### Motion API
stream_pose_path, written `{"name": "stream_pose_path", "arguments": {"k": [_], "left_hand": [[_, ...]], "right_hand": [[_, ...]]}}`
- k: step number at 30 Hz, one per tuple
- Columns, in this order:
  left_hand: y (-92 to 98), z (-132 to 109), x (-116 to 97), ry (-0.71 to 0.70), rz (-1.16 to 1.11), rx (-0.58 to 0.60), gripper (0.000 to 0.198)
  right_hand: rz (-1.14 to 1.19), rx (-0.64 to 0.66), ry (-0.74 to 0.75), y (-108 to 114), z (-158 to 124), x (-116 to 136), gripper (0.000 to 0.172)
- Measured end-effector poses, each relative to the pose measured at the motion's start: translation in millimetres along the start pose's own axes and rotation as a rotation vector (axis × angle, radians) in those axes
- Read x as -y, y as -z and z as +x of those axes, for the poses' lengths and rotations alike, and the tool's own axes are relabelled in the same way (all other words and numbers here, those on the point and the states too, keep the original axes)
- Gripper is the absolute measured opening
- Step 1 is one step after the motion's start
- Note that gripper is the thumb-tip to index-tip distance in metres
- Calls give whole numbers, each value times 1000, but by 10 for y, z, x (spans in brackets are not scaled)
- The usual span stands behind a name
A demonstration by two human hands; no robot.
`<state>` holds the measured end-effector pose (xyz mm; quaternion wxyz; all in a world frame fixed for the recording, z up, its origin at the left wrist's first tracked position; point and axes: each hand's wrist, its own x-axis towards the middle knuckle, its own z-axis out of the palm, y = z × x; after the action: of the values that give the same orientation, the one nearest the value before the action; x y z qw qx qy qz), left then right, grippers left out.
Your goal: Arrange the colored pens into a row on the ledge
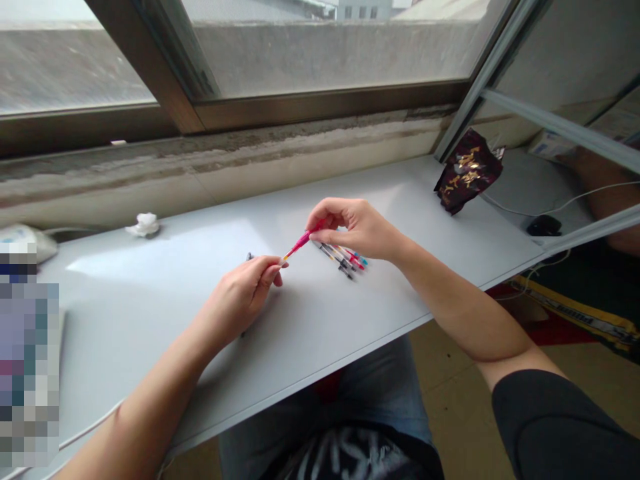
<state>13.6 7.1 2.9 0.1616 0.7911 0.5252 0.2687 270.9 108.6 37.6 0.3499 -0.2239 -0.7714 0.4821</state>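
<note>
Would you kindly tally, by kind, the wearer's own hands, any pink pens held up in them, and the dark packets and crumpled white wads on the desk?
Hands: 2 (left hand, right hand)
Pink pen: 1
Dark packet: 1
Crumpled white wad: 1
Total: 5

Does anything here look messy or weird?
Yes. A crumpled white lump, maybe tissue, lies at the back of the table, looking like litter. The wall under the window is odd too: its surface is stained and patchy. The pens by the right hand look fine.
</note>
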Motion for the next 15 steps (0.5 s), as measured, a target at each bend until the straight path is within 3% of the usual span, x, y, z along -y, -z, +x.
{"name": "stream_pose_path", "arguments": {"k": [4, 8, 15], "left_hand": [[-8, -15, -32, 24, -3, 11, 29], [-3, -17, -51, 55, -14, 22, 25], [7, -11, -64, 54, -20, 11, 24]], "right_hand": [[145, -89, 19, 20, 29, -18, 24], [145, -179, 14, 40, 52, -24, 34], [76, -209, 15, 118, 42, 14, 15]]}}
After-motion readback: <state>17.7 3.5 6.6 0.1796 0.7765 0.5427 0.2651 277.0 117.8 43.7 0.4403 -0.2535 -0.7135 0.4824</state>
